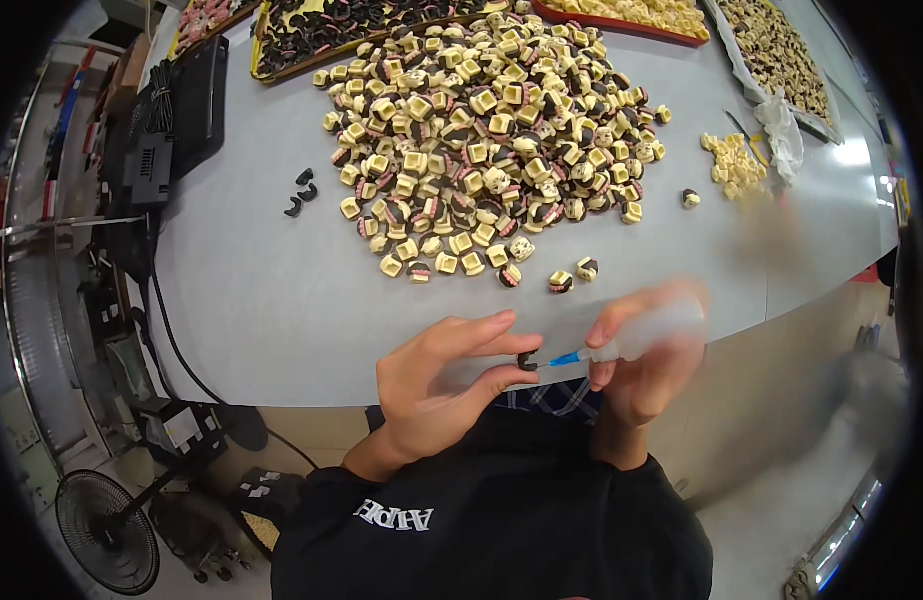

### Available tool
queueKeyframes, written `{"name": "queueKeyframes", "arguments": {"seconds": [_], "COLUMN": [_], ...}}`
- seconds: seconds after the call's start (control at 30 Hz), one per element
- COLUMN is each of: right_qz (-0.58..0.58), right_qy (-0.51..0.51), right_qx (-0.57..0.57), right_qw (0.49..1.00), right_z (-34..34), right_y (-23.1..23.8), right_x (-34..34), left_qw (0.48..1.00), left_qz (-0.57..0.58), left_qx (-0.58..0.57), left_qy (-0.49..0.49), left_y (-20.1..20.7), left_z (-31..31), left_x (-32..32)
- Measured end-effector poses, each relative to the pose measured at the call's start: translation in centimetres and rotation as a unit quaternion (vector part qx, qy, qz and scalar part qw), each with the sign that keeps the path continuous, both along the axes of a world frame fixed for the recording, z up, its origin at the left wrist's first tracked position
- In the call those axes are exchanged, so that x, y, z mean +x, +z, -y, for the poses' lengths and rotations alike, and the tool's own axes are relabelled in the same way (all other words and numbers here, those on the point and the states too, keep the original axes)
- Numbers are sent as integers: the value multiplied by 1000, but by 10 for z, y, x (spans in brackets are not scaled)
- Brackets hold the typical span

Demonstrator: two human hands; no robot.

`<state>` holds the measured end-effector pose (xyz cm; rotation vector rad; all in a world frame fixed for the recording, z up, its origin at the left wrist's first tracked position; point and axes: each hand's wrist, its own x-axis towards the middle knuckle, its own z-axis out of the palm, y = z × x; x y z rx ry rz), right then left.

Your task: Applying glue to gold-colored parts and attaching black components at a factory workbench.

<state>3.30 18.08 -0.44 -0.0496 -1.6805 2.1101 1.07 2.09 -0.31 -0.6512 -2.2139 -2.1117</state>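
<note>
My left hand (436, 375) pinches a small black curved piece (527, 361) between thumb and forefinger, just in front of the table's near edge. My right hand (641, 350) grips a small translucent squeeze bottle (649, 333) whose blue nozzle tip (566, 357) touches the black piece. Beyond the hands, a large heap of small cream, pink and black blocks (491, 130) covers the middle of the grey table (271, 300). Two loose blocks (573, 275) lie closest to my hands.
Three black curved pieces (301, 192) lie left of the heap. Trays of parts (311, 35) line the far edge, with a smaller cream pile (733, 165) and a plastic bag (781, 130) at right. A black device with cables (166, 120) sits at left; a fan (106, 530) stands on the floor.
</note>
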Motion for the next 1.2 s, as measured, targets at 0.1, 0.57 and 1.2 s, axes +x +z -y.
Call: {"name": "queueKeyframes", "arguments": {"seconds": [0.1, 0.57, 1.2], "right_qz": [3, 10, 22], "right_qy": [-4, -23, -26], "right_qx": [2, -4, 8], "right_qw": [1000, 1000, 999], "right_z": [2, -1, -2], "right_y": [0, 2, 1], "right_x": [0, 0, 1], "left_qw": [1000, 999, 999], "left_qz": [-1, 33, 16], "left_qx": [-3, -1, -24], "left_qy": [5, -21, -28], "left_y": [-2, -2, -4], "left_z": [1, 3, 5], "left_x": [1, 2, 1]}}
